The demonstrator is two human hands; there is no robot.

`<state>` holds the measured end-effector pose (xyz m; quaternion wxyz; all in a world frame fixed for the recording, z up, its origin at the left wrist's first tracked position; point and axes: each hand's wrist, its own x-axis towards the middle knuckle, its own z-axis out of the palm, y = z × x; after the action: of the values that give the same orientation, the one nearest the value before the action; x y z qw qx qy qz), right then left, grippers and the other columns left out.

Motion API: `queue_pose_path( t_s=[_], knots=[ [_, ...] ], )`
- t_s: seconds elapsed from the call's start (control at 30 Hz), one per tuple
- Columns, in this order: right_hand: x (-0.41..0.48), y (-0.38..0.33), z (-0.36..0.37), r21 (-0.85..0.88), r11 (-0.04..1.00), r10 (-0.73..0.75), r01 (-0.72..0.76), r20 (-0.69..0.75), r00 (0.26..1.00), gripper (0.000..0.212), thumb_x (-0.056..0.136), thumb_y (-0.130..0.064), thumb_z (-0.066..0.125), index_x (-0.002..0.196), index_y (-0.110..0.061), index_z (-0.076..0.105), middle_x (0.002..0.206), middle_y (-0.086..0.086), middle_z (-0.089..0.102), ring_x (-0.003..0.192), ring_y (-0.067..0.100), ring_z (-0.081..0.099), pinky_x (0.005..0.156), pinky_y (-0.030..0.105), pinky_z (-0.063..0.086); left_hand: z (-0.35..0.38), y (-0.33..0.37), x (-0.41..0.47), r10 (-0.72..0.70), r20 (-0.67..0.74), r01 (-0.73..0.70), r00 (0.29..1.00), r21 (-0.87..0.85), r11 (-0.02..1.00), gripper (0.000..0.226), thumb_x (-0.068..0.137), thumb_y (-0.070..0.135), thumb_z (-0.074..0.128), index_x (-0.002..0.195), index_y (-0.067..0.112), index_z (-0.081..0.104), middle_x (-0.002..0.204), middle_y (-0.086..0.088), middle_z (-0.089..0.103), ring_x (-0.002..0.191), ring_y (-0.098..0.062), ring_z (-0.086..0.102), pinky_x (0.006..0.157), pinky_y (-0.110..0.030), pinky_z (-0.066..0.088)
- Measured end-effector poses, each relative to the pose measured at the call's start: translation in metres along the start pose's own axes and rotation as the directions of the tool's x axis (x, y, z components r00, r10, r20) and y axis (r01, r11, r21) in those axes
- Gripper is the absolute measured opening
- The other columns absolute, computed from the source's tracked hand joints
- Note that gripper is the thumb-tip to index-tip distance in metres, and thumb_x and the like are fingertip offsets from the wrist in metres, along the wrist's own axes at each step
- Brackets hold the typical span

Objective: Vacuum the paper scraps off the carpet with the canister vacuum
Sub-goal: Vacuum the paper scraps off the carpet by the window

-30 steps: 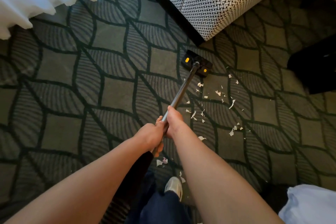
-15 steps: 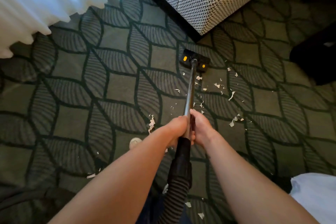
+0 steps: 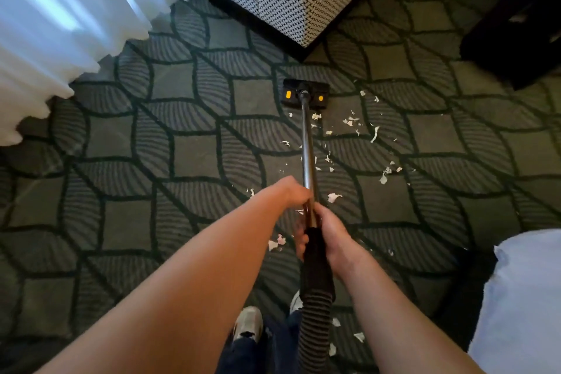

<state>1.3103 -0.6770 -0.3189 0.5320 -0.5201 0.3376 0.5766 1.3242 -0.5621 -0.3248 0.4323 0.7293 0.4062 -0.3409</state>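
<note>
Both hands' grip on wand (image 3: 308, 146); paper scraps (image 3: 352, 123) scattered ahead, right.

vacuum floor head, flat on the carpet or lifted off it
Flat on the carpet: the black vacuum floor head with two yellow marks sits level on the dark patterned carpet, no gap showing beneath.

Both forearms were bare, with no sleeves, watch or rings visible on the left hand (image 3: 293, 191) or the right hand (image 3: 329, 232). Below them showed dark blue trousers (image 3: 243, 355), possibly denim, and a pale grey, worn-looking shoe (image 3: 248, 322), with the toe of a second shoe (image 3: 295, 302) beside it.
</note>
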Motion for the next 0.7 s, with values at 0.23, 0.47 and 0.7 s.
queue_pose_path(
  t_s=[0.23,0.47,0.7],
  knots=[
    [-0.005,0.025,-0.008,-0.086,0.992,-0.098,0.091,-0.088,0.991,0.052,0.096,-0.052,0.046,0.062,-0.013,0.049,0.05,0.005,0.041,0.033,0.014,0.039,0.037,0.019,0.036,0.028,-0.021,0.002,0.121,-0.027,-0.121,0.992,0.031,0.992,0.038,0.095,0.031,0.056,0.117,0.0,0.059,0.098,-0.01,0.06,0.092,-0.026,0.061,0.072,-0.03,0.045],
    [-0.022,0.054,0.005,-0.089,0.992,-0.097,0.087,-0.114,0.989,0.052,0.1,-0.051,0.039,0.07,-0.011,0.052,0.043,0.004,0.042,0.032,0.015,0.04,0.035,0.019,0.037,0.034,-0.036,-0.015,0.126,-0.037,-0.127,0.991,-0.019,0.992,0.035,0.094,0.027,0.058,0.115,-0.001,0.057,0.094,-0.011,0.059,0.08,-0.023,0.058,0.071,-0.031,0.051],
    [-0.046,0.082,0.009,-0.08,0.996,-0.061,0.051,-0.128,0.99,0.05,0.095,-0.05,0.044,0.061,-0.013,0.046,0.044,0.004,0.04,0.032,0.016,0.038,0.036,0.019,0.036,0.043,-0.045,-0.044,0.122,-0.018,-0.122,0.992,0.026,0.992,0.036,0.092,0.025,0.057,0.116,-0.002,0.057,0.105,-0.015,0.063,0.097,-0.029,0.062,0.079,-0.034,0.05]
  ],
)
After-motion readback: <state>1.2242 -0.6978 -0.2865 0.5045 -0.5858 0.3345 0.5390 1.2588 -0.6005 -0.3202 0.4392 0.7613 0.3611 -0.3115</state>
